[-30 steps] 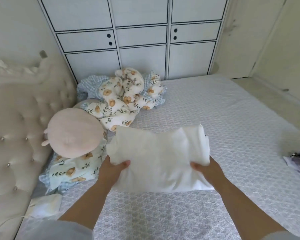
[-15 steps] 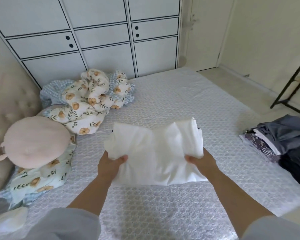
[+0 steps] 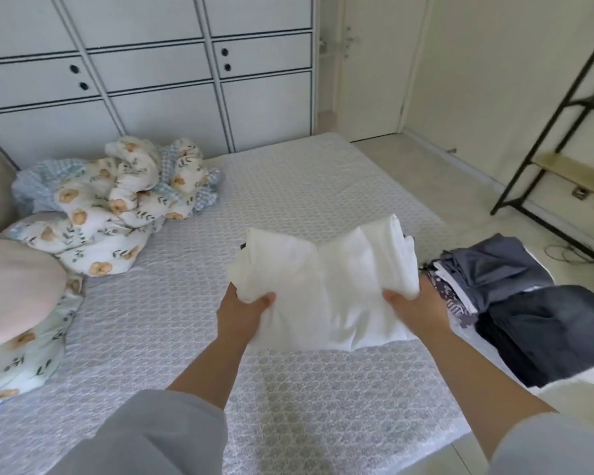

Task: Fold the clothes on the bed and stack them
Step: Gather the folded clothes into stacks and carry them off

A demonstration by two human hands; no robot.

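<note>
Two hands hold one folded white garment (image 3: 326,286) above the bed (image 3: 288,186), as I see it from the head camera. My left hand (image 3: 240,315) grips the garment's left edge, thumb curled over the top of the cloth and the fingers hidden beneath it. My right hand (image 3: 417,308) grips the right edge the same way, thumb on top, fingers out of sight below. The garment sags slightly in the middle between the two grips, and its near edge hangs over the patterned mattress cover; whether it touches the cover I cannot tell. To the right, at the bed's edge, lies a stack (image 3: 515,303) of folded dark clothes: grey and navy pieces with a patterned piece showing at its left side, just beside my right hand. At the far left, a crumpled floral quilt (image 3: 117,207) is heaped near the headboard, with a round pink cushion (image 3: 14,286) resting in front of it. White cabinets (image 3: 144,73) stand behind the bed. A black metal shelf frame (image 3: 556,159) stands on the floor at the right, well apart from the bed.
</note>
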